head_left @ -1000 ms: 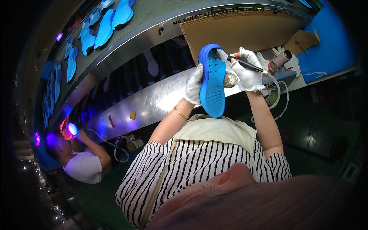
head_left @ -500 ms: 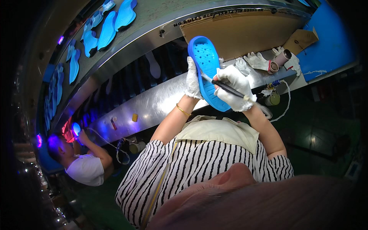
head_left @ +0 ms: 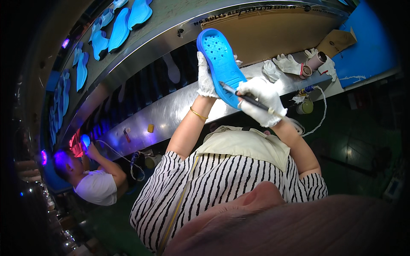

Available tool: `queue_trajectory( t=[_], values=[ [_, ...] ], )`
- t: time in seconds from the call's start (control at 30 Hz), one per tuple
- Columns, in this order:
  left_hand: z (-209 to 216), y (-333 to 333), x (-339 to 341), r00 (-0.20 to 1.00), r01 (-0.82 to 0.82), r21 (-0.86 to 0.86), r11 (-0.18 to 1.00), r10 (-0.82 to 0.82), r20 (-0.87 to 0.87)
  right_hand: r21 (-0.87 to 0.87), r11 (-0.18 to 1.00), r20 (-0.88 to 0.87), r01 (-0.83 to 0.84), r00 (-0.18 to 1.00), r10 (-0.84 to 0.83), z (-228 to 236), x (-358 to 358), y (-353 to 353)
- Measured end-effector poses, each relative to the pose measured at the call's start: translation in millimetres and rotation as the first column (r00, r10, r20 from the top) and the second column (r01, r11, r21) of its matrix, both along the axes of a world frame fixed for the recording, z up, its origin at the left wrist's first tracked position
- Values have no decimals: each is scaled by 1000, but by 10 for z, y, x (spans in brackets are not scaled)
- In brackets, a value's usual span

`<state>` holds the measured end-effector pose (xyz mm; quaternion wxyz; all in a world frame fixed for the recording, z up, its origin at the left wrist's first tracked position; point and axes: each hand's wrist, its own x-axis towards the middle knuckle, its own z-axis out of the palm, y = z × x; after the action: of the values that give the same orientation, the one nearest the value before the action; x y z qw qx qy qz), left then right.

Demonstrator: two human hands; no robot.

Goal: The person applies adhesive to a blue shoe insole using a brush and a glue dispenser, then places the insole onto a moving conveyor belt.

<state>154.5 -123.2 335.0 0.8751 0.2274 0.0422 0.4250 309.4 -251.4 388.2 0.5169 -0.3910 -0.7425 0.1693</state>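
Observation:
A bright blue shoe sole (head_left: pixel 222 55) with small holes in its forefoot is held up, tilted, over the metal ledge. My left hand (head_left: pixel 206 79), in a white glove, grips it along the left edge; its fingers behind the sole are hidden. In my white-gloved right hand (head_left: pixel 261 102) is a slim brush (head_left: pixel 229 88) with a black handle, pinched like a pen. The brush tip lies over the sole's heel half, close to its left rim; whether it touches cannot be made out. A pale tube seems to trail from the handle's back end.
Beyond the ledge (head_left: pixel 160 119) runs a conveyor belt (head_left: pixel 171 13) with several blue soles. White gloves (head_left: pixel 288 64) and spools (head_left: pixel 315 61) lie at right, near a cardboard sheet (head_left: pixel 265 36). A yellow block (head_left: pixel 150 128) sits on the ledge. A co-worker (head_left: pixel 96 185) works at left.
Both hands have shifted the sole up and to the left. The brush tip has moved from the sole's middle toward the heel half. Belt soles have shifted slightly.

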Motion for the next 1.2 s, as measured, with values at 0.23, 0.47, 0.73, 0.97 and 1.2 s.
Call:
queue_trajectory(
  t=[0.23,0.47,0.73,0.97,1.2],
  values=[
    [126,9,38,992,92,-106,990,-81,101,-392,913,-382,-115,923,-48,-58,171,55],
    [380,-535,243,998,48,16,999,-48,-28,-322,947,-459,-9,876,-148,0,381,87],
    [384,-217,224,999,-20,118,993,15,49,-299,945,-544,-130,837,-57,-93,103,10],
    [457,-244,189,994,-93,144,985,84,70,-240,957,-465,-163,885,34,-94,-122,-24],
    [508,-191,114,989,11,158,987,-35,145,-325,920,-453,-217,890,49,-105,93,66]
  ],
)
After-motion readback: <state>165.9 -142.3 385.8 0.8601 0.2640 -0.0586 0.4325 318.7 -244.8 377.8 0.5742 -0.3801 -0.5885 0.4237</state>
